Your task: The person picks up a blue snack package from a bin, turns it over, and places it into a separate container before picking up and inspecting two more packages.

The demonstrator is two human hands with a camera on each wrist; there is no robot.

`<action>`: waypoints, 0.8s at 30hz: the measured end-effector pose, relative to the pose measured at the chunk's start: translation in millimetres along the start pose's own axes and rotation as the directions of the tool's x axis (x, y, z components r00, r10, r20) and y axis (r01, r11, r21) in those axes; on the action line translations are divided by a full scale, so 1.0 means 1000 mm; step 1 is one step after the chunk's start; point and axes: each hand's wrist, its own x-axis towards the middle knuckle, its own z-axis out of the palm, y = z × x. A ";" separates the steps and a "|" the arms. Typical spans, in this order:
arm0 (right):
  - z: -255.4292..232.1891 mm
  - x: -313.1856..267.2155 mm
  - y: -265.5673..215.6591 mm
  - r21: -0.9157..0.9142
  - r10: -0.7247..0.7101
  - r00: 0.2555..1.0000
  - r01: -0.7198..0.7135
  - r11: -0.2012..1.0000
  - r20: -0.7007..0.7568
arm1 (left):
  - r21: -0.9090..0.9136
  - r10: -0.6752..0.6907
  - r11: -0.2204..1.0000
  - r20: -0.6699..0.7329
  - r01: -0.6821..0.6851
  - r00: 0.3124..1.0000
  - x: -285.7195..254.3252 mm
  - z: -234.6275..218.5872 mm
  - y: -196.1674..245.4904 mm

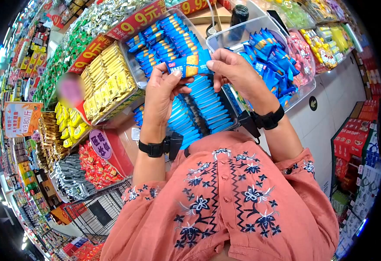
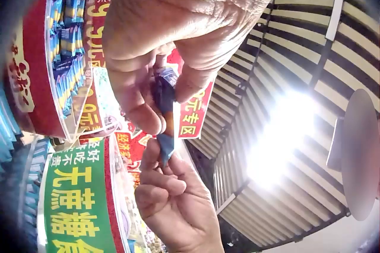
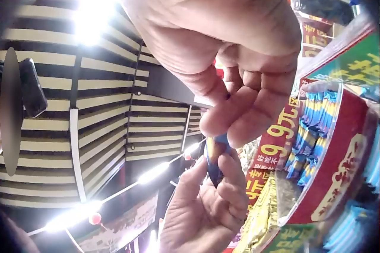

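Note:
Both hands hold one small blue packet point(image 1: 189, 64) with a biscuit picture, stretched between them above bins of similar packets. In the head view the left hand point(image 1: 162, 93) pinches its left end with thumb and fingers, and the right hand point(image 1: 241, 77) pinches its right end. The left wrist view shows the packet point(image 2: 166, 107) edge-on, the left hand point(image 2: 184, 33) above and the right hand point(image 2: 175, 196) below. In the right wrist view the packet point(image 3: 217, 152) is largely covered by the right hand point(image 3: 237, 63), with the left hand point(image 3: 205, 208) at its other end.
Below the hands lie rows of light-blue packets point(image 1: 210, 108). A clear bin point(image 1: 305, 93) of loose blue packets stands at the right, yellow-wrapped packets point(image 1: 112, 85) at the left. A wire cart point(image 1: 101, 213) is at lower left, and red boxes point(image 1: 351, 139) stand far right.

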 end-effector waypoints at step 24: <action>0.008 0.014 0.012 -0.212 -0.090 0.991 0.068 0.975 -0.094 | 0.902 -0.175 0.368 0.307 -0.227 0.935 0.067 -0.044 0.060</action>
